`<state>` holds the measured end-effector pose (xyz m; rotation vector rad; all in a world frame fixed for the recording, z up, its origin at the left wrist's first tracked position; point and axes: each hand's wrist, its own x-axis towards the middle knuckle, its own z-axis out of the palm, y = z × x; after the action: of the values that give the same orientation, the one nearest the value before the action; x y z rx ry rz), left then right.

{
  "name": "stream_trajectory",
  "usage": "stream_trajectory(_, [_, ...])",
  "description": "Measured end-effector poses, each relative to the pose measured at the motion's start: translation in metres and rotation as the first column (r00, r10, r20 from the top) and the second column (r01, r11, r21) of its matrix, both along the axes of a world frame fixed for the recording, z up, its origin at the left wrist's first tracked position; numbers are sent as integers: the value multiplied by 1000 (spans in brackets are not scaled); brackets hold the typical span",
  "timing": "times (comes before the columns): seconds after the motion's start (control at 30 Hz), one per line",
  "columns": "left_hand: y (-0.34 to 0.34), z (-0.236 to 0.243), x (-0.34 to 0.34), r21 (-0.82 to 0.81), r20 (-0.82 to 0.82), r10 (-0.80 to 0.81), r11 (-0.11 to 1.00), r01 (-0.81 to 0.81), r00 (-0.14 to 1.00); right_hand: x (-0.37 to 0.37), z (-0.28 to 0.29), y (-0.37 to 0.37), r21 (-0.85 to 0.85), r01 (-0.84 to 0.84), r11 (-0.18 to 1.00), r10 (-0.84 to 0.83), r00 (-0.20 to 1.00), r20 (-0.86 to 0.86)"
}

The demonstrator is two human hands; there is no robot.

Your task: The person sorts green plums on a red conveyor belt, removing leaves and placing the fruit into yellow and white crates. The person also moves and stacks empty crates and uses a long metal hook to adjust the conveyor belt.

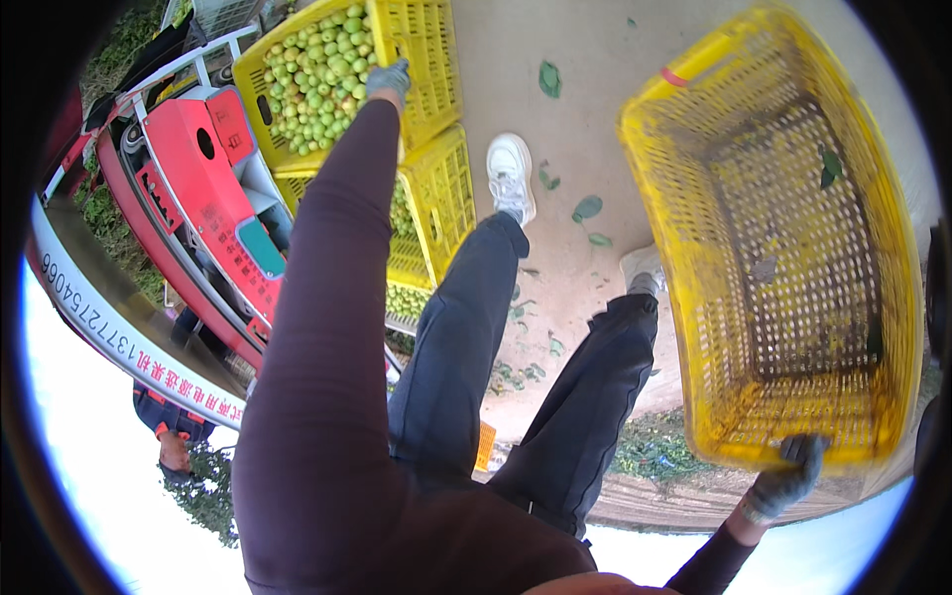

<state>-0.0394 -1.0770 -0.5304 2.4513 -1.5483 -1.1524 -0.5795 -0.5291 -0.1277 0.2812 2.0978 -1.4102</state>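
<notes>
Left hand [389, 77] on a fruit crate [424, 61], right hand [793, 471] gripping another crate [694, 223]
Both hands are gloved, both crates yellow; green fruit [319, 79] fills the first, a leaf [830, 164] lies in the second. A red machine [203, 188] stands at left.

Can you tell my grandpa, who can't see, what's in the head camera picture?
A person's gloved right hand holds a mostly empty yellow crate by its rim, while the gloved left hand touches a second crate, full of greenish fruit. Beside that is a red machine; leaves lie on the ground.
</notes>
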Motion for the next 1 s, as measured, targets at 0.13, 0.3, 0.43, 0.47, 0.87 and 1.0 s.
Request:
stream_trajectory(0.13, [-14,-22,15,-42,79,-7,999,11,997,-27,-2,81,231,289,929,-266,956,-124])
stream_trajectory(0.3, [-3,-45,-22,12,239,-139,990,140,961,-72,-30,169,302,459,835,-465,883,-58])
stream_trajectory(0.43, [29,-64,-106,29,156,-176,984,174,972,-98,-69,197,272,400,875,-419,908,12])
stream_trajectory(0.47, [32,-70,-136,138,391,-512,854,501,765,-105,-76,192,364,471,803,-481,874,-70])
stream_trajectory(0.87, [235,-67,-484,256,-431,-267,880,401,862,-146,-24,104,441,228,868,-335,925,180])
stream_trajectory(1.0, [294,55,-424,613,-480,-123,661,432,869,-123,48,17,398,210,893,-263,961,84])
